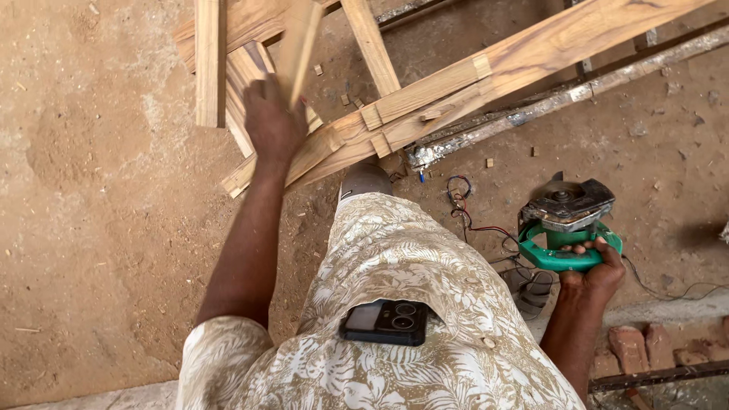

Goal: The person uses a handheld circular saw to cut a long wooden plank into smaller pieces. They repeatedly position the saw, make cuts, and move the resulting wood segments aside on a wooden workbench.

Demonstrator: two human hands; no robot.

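A green-handled circular saw [568, 224] with grey metal guard; left of it, cream shorts [395, 304] with tan leaf print, carrying a black phone [386, 322]; beyond, pale striped-grain wood frame [456, 87].

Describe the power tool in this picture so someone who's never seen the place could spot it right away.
Start at the long pale wooden frame lying across the sandy ground and look below its lower right side. There the person's right hand grips a green-handled circular saw with a grey metal blade guard. It is the only green thing, with thin cables trailing beside it.
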